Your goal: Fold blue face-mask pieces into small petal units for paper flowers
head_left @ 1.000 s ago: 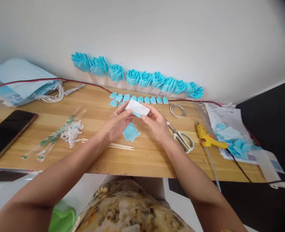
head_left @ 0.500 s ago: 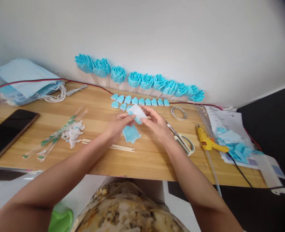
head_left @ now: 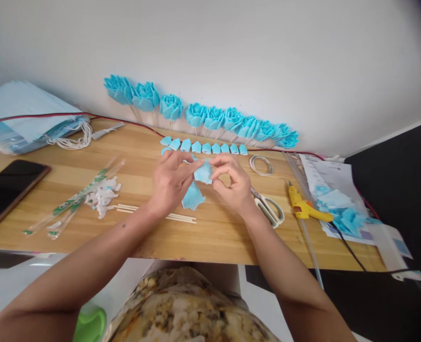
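Between my hands is a small light-blue fabric petal (head_left: 203,172), its blue side toward me. My left hand (head_left: 173,180) pinches its left edge, and my right hand (head_left: 233,183) pinches the right edge with thumb and fingers. Just below, a stack of cut blue fabric pieces (head_left: 193,196) lies on the wooden table (head_left: 224,237). Beyond my fingers runs a row of folded blue petals (head_left: 206,147); part of a second row is hidden behind my left hand. Scissors (head_left: 270,209) with pale handles lie right of my right hand.
Blue fabric roses (head_left: 214,118) on sticks lean on the wall. A yellow glue gun (head_left: 303,204), a wire coil (head_left: 261,165) and fabric scraps (head_left: 346,218) are at right. Wooden sticks (head_left: 180,217), white scraps (head_left: 103,194), a phone (head_left: 13,192) and face masks (head_left: 28,114) lie leftward.
The piece in my hands has turned from its white side to its blue side. My left hand has shifted its grip and now covers part of the second petal row.
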The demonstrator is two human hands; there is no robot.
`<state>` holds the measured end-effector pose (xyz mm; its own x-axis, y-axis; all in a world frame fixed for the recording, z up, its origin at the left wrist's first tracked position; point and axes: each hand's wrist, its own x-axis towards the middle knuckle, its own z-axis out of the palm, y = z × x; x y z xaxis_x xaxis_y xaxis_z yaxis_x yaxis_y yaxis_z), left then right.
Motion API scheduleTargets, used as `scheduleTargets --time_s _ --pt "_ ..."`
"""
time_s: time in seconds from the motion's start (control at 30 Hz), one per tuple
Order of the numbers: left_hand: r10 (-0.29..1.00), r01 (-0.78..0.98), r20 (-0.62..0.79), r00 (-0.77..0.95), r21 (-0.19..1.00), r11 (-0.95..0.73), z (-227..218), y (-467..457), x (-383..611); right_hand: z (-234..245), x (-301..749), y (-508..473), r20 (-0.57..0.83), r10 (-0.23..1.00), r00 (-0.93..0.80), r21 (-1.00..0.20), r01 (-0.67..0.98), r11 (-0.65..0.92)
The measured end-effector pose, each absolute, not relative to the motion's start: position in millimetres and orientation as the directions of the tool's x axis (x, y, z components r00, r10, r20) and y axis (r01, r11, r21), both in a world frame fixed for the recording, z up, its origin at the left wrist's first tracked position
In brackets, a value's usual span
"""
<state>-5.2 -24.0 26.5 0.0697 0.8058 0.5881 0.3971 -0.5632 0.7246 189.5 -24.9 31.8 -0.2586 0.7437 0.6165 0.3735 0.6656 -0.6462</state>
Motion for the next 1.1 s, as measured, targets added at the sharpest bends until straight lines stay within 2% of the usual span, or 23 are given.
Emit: scheduleTargets --time_s 0.1,0.2,0.27,0.33,0.4,0.6,0.77,0.9,1.0,1.1 --pt "0.877 0.281 0.478 0.047 0.836 -0.471 27 -23 -4 30 192 -24 0.552 0.804 -0.220 -0.753 0.283 0.594" --pt "0.976 0.084 0.189 0.109 0.976 -0.199 25 -22 -3 28 193 -23 0.463 0.849 -0.256 -0.821 0.238 0.519" --pt "0.978 0.036 0.041 0.205 0.998 -0.049 24 -22 -3 28 192 -22 0.418 0.855 -0.305 -0.837 0.237 0.494" --pt "0.954 0.052 -0.023 0.298 0.999 0.008 23 -23 -2 29 190 -23 0.392 0.855 -0.340 -0.844 0.236 0.481" --pt "0.935 0.076 -0.019 0.354 0.997 -0.009 22 -24 -1 30 187 -25 0.376 0.857 -0.352 -0.848 0.241 0.472" --pt "0.897 0.204 0.125 0.425 0.952 -0.229 18 -27 4 27 183 -27 0.304 0.905 -0.296 -0.887 0.259 0.383" --pt "0.855 0.274 0.105 0.507 0.921 -0.276 16 -26 4 25 187 -21 0.255 0.950 -0.178 -0.949 0.143 0.281" --pt "0.827 0.292 0.131 0.546 0.896 -0.335 25 -23 0 24 189 -19 0.242 0.952 -0.188 -0.961 0.089 0.262" --pt "0.865 0.233 0.148 0.479 0.929 -0.288 27 -23 -1 21 186 -21 0.242 0.941 -0.238 -0.955 0.111 0.273" --pt "0.899 0.179 0.073 0.433 0.970 -0.165 23 -24 0 19 183 -24 0.239 0.932 -0.272 -0.943 0.165 0.290"
